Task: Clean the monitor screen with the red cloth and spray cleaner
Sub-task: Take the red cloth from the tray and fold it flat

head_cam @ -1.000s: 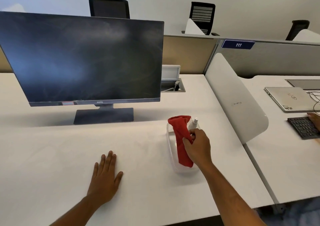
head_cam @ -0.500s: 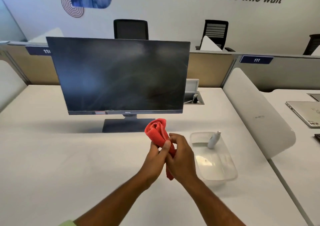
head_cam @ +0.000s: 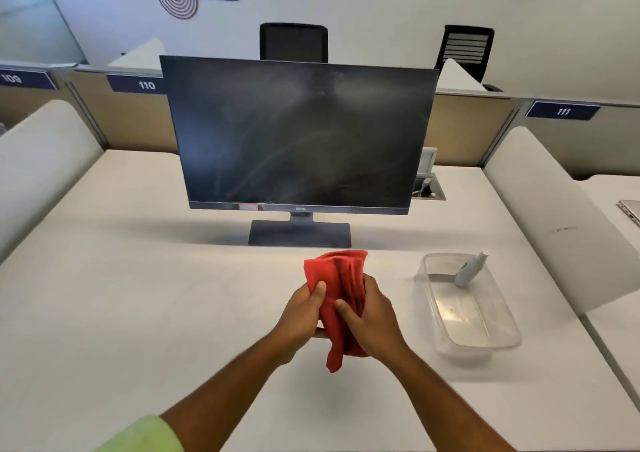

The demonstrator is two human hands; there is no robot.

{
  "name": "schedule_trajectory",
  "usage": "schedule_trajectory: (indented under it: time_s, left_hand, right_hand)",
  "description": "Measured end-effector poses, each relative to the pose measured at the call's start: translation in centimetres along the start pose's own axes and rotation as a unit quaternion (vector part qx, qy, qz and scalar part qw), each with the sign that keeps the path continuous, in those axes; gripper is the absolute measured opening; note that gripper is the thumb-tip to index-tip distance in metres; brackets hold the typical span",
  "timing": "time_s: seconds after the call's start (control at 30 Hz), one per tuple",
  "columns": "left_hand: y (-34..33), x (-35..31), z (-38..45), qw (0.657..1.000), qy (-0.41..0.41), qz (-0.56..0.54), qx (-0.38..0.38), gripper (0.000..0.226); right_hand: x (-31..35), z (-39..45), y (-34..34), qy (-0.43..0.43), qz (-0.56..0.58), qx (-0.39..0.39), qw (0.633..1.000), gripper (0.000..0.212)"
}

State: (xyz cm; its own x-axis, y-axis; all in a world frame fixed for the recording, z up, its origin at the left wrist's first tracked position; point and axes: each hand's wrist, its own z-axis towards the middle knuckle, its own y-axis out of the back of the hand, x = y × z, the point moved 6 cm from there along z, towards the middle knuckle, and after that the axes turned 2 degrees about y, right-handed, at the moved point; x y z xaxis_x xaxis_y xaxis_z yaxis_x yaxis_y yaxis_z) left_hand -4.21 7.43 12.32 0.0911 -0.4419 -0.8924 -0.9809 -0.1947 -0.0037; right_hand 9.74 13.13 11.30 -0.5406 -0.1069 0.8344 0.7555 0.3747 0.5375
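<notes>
A dark monitor (head_cam: pixel 298 140) with a smeared, dusty screen stands upright on its base at the middle of the white desk (head_cam: pixel 138 296). In front of it, above the desk, both hands grip a bunched red cloth (head_cam: pixel 341 278). My left hand (head_cam: pixel 304 308) holds its left side with the thumb pressed on the fabric. My right hand (head_cam: pixel 372 316) wraps its right side. A small white spray bottle (head_cam: pixel 469 268) leans in the far end of a clear plastic tray (head_cam: pixel 498 337) to the right, apart from both hands.
White curved dividers (head_cam: pixel 554 216) flank the desk on both sides. A cable box (head_cam: pixel 427 188) sits behind the monitor's right edge. A laptop corner (head_cam: pixel 630 209) shows on the neighbouring desk at far right. Office chairs (head_cam: pixel 294 41) stand behind the partition.
My right hand lifted the red cloth out of the tray and brought it in front of the monitor. My left hand rose from the desk and joined the grip. The bottle stayed in the tray.
</notes>
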Motion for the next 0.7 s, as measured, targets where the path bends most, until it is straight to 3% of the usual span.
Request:
schedule_trajectory:
  time_s: [0.1, 0.23, 0.33, 0.43, 0.6, 0.7]
  left_hand:
    - [2.0, 1.2, 0.5, 0.998, 0.020, 0.019, -0.058, 0.038]
    - [5.1, 3.3, 1.5, 0.987, 0.059, 0.097, -0.115, 0.040]
    - [7.2, 5.7, 2.2, 0.979, 0.091, 0.123, -0.133, 0.025]
    - [9.0, 8.2, 2.3, 0.972, 0.096, 0.154, -0.152, 0.016]
    - [9.8, 8.3, 1.4, 0.919, -0.062, 0.346, -0.180, 0.037]
    - [7.9, 7.0, 1.1, 0.884, -0.176, 0.417, -0.114, 0.047]
  right_hand:
    - [-2.2, 0.3, 0.1, -0.069, 0.034, -0.035, 0.996, 0.033]
    - [-5.3, 0.3, -0.1, -0.167, 0.107, -0.028, 0.980, 0.026]
    - [-7.0, -0.1, -0.9, -0.191, 0.101, -0.011, 0.976, 0.035]
    - [-7.6, -0.3, -1.4, -0.160, -0.025, -0.020, 0.987, 0.052]
    - [-6.8, -1.2, -1.7, -0.064, -0.200, -0.071, 0.975, 0.056]
    - [-5.9, -2.0, -3.3, 0.014, -0.310, -0.073, 0.948, 0.058]
